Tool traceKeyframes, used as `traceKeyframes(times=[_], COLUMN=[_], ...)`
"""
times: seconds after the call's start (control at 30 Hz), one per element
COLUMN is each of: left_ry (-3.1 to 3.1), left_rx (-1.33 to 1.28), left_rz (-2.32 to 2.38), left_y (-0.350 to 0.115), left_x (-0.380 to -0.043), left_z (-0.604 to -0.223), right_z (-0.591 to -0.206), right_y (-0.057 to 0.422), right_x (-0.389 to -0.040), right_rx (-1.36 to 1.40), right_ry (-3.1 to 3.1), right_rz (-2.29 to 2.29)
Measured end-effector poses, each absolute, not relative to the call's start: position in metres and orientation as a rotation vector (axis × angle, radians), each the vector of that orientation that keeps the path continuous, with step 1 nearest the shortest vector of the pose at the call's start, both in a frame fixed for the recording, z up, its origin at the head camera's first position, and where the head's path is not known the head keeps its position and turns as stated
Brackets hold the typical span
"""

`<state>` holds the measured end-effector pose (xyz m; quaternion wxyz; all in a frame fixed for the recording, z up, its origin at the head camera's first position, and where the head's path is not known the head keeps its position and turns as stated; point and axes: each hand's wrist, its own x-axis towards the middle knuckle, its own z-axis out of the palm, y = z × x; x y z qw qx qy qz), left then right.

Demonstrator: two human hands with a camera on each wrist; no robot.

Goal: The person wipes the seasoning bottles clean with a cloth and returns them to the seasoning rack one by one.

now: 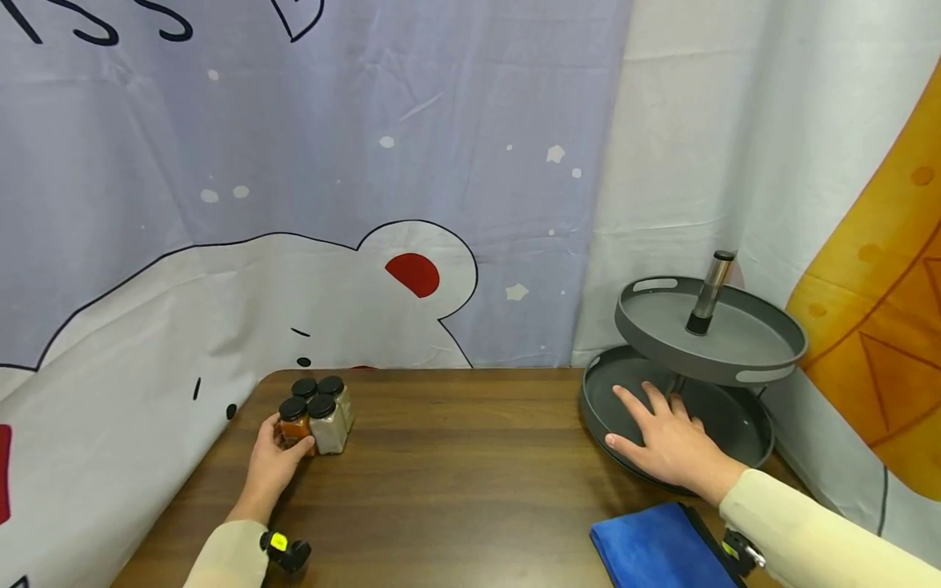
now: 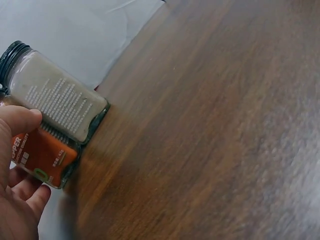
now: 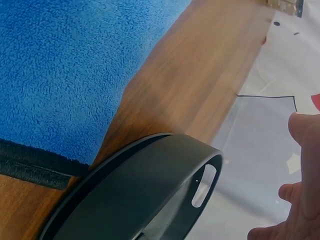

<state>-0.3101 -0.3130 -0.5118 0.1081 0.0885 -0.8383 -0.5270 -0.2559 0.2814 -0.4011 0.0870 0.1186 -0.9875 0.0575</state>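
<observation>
My left hand (image 1: 270,469) grips a square glass jar of orange spice (image 1: 296,426) with a black lid, thumb on one side and fingers on the other. In the left wrist view, part of the word "pepper" is readable on this spice jar (image 2: 42,155). Close beside it stands a jar of pale powder (image 1: 328,430), with two more black-lidded jars (image 1: 332,385) behind. Over the lower tray of a grey two-tier stand (image 1: 599,396), my right hand (image 1: 675,447) is spread and holds nothing. Whether its fingers touch the tray cannot be told.
The stand's upper tray (image 1: 662,327) sits tilted above the lower one, with a post (image 1: 709,294) rising through it. A folded blue cloth (image 1: 654,543) with a dark edge lies in front of the stand. Printed curtains (image 1: 500,180) hang behind the wooden table (image 1: 456,490).
</observation>
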Motion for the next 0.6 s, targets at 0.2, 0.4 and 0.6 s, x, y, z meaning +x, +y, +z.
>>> traceKeyframes(times=[0.2, 0.4, 0.6], left_ry=[-2.446, -2.486, -2.509], left_rx=[0.265, 0.279, 0.285], left_rz=[-1.555, -1.514, -1.452], left_y=[-0.3117, -0.3113, -0.3115], left_x=[-0.3099, -0.3066, -0.3065], left_z=[-0.5145, -0.5132, -0.5134], right_z=[-0.4013, -0.404, -0.405], right_y=[0.2815, 0.2829, 0.2839], right_x=[-0.2566, -0.2553, -0.2543], right_rx=[0.37, 0.366, 0.358], right_ry=[-2.926, -2.93, -2.939], right_rz=[0.152, 0.158, 0.17])
